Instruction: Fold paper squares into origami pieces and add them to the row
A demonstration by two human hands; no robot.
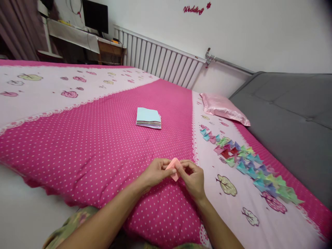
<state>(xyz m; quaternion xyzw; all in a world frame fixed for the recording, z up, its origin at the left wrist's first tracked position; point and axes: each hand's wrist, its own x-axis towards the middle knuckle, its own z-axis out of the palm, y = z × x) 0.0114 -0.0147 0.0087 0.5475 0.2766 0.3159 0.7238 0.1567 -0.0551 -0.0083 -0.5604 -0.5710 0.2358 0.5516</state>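
Observation:
A small folded piece of salmon-pink origami paper (pixel 175 175) is held up just above the near part of the bed, its shape a narrow diamond. My left hand (pixel 157 172) pinches its left side between thumb and fingers. From the right, my right hand (pixel 192 178) grips the same paper, thumb laid across its front. Beyond the hands, a stack of square coloured paper (pixel 148 117) lies on the bed, a light blue sheet on top. To the right, several rows of small folded paper pieces (pixel 250 166) in blue, green, pink, red and purple sit on the bedspread.
The pink dotted bedspread (pixel 109 138) spreads under everything. A pink satin pillow (pixel 223 108) rests against the grey padded headboard (pixel 290 110) at right. Metal railings (pixel 158 57) stand behind the bed. A desk (pixel 75 36) with a black monitor (pixel 95 17) is at the far left.

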